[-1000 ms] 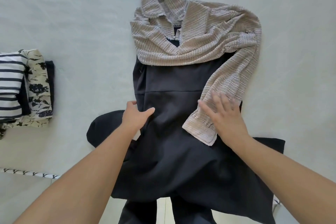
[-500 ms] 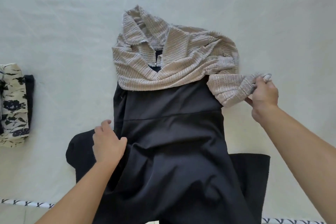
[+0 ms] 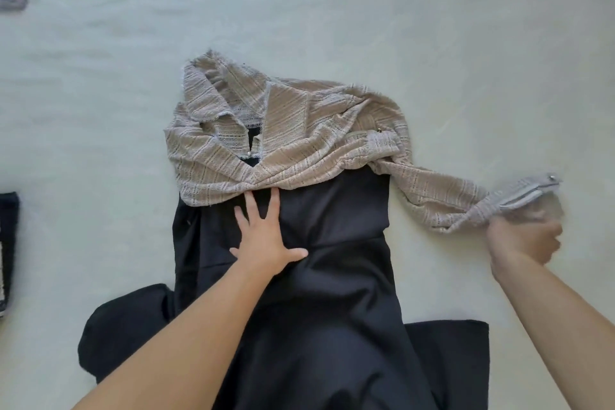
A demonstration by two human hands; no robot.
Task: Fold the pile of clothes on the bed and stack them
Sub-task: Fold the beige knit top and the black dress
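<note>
Right now my left hand [image 3: 266,243] lies flat, fingers spread, pressing the black dress [image 3: 319,309] onto the pale bed sheet [image 3: 466,43]. The dress runs lengthwise away from me, skirt near, bodice far. Off to the right, my right hand [image 3: 522,240], blurred, grips the cuff of the beige knit top's sleeve [image 3: 446,200], stretched out sideways. Farther up, the beige knit top [image 3: 283,136] drapes the bodice, collar pointing away. Folded clothes [image 3: 8,243] sit at the left edge.
</note>
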